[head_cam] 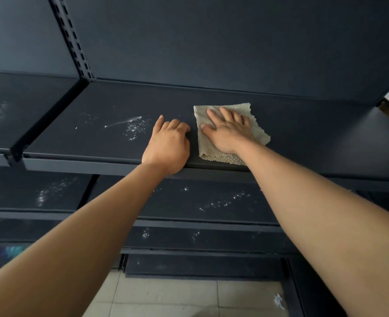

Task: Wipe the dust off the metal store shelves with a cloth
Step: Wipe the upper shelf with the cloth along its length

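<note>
Right hand [229, 131]: fingers [225, 113] straight, spread, pressing flat on cloth [206, 148]. Left hand [168, 145]: fingers curled under, thumb out, holding nothing, resting on shelf [303, 138] at front edge, just left of cloth. Cloth: beige, ribbed weave, folded, flat on dark metal shelf. White dust specks [134, 128] left of left hand.

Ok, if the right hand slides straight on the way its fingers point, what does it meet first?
Probably the back panel; only bare shelf lies between it and the cloth. The dust specks sit off to the left.
</note>
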Available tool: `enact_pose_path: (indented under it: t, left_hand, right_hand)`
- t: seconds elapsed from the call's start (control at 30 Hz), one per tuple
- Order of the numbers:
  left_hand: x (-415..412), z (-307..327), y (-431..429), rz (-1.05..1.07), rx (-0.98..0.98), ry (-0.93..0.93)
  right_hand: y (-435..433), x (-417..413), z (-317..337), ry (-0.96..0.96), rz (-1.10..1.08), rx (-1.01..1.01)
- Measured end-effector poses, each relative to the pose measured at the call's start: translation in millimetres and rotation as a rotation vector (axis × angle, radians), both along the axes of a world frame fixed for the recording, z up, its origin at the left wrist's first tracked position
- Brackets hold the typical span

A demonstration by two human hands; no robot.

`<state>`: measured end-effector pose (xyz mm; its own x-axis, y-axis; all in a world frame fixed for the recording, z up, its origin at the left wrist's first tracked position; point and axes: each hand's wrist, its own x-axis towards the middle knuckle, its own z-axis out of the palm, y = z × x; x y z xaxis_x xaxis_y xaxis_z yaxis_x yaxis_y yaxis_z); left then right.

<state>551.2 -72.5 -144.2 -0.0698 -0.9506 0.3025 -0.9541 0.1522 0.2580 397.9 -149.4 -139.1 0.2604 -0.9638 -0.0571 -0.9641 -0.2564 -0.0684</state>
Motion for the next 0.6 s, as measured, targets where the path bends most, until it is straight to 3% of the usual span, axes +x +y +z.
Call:
enact_pose_path:
  t: [0.27, 0.6]
  left_hand:
    - [0.0, -2.5, -2.1, 0.016, -0.021, 0.01]
    - [2.3, -1.4, 0.4, -0.01, -0.029, 0.032]
  right_hand:
    - [-30.3, 7.0, -0.8, -0.009, 0.028, -0.005]
    - [5.4, 2.0, -0.8, -0.04, -0.002, 0.011]
